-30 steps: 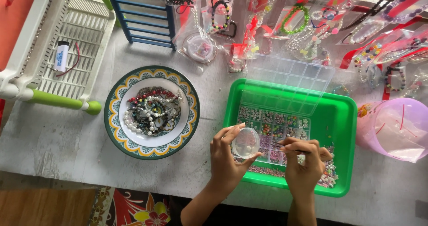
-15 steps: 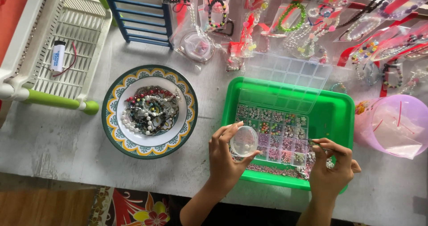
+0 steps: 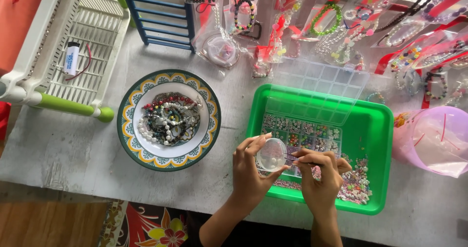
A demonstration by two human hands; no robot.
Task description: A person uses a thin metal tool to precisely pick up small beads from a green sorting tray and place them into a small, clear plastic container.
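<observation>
My left hand holds a small round clear dish tilted over the front of a green tray. My right hand pinches thin dark tweezers, their tip touching the dish's rim. Under both hands lies a clear compartment box of small coloured beads, its clear lid folded back over the tray's far edge. Loose beads are heaped in the tray's front right corner.
A patterned plate piled with bead bracelets stands to the left. A white and green rack with a small white cylinder is at far left, a blue rack behind. Bagged bracelets line the back. A pink tub is at right.
My right hand, which had swung out to the tray's right side half a second ago, has come back left, bringing the tweezers to the dish. The left hand kept the dish in place.
</observation>
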